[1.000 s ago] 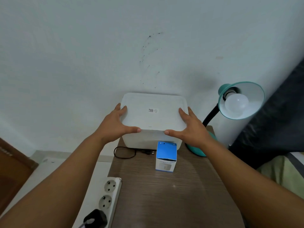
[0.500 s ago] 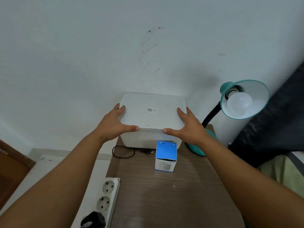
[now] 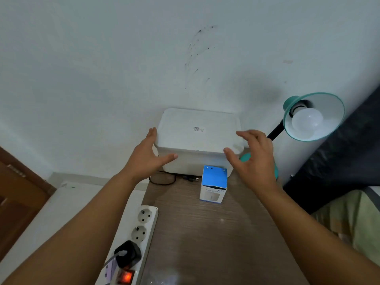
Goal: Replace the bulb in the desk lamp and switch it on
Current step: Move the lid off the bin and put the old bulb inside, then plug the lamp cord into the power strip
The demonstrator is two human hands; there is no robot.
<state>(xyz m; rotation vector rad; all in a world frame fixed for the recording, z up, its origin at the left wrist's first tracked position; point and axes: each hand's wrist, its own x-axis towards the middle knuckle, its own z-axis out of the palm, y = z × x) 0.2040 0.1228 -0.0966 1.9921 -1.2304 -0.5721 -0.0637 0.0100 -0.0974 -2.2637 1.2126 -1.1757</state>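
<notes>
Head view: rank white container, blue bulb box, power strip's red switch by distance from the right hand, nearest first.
From the right hand:
1. White container, just beyond its fingertips, against the wall.
2. Blue bulb box, just left of the wrist, on the table.
3. Red switch, far lower left, on the power strip.

Soft, even room light here, a touch dim and cool. The bulb [image 3: 307, 122] in the lamp [image 3: 313, 116] is unlit. A faint grey shadow sits on the wall [image 3: 102, 68] just left of the shade, and a dull sheen spreads over the worktop [image 3: 205, 233] near the bottom edge. The power strip [image 3: 141, 229] switch [image 3: 126, 277] glows orange-red. Wide-angle bending at the edges — forearms stretch, corners smear. Both the left hand [image 3: 147, 157] and right hand [image 3: 254, 159] look slightly soft — box print unreadable.
</notes>
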